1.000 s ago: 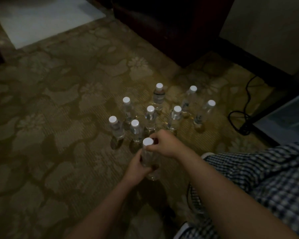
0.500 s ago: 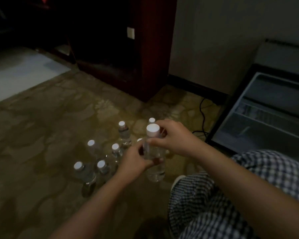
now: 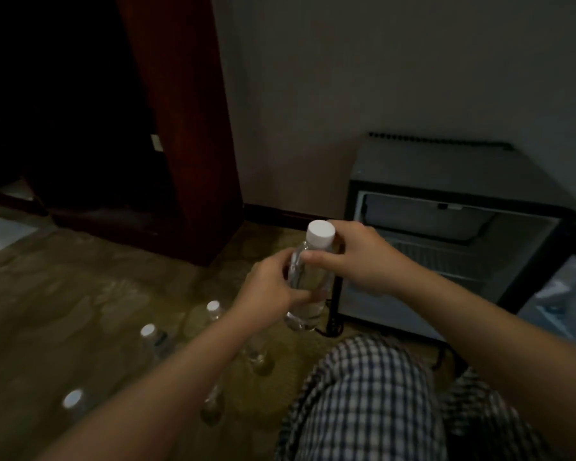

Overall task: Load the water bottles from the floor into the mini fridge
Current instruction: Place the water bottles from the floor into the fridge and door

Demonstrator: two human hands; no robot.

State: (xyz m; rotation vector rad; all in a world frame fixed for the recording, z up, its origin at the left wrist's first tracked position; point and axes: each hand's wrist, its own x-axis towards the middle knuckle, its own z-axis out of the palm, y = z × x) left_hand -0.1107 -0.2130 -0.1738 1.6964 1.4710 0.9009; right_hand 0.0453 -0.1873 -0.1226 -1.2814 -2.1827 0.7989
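Note:
I hold a clear water bottle (image 3: 308,287) with a white cap upright in the air, in front of the open mini fridge (image 3: 453,247). My left hand (image 3: 266,294) grips its body from the left. My right hand (image 3: 356,257) pinches its neck just under the cap. Several more white-capped bottles (image 3: 152,337) stand on the carpet at lower left, partly hidden behind my left forearm. The fridge interior shows a wire shelf and looks dim.
A dark red wooden cabinet (image 3: 187,128) stands left of the fridge against the wall. A black power cord (image 3: 333,314) hangs by the fridge's left edge. The fridge door (image 3: 566,294) is swung open at far right. My checkered knee (image 3: 373,404) fills the lower middle.
Both hands lifted the bottle off the carpet and carried it up and right toward the fridge. My view swung from the bottles on the floor to the open fridge.

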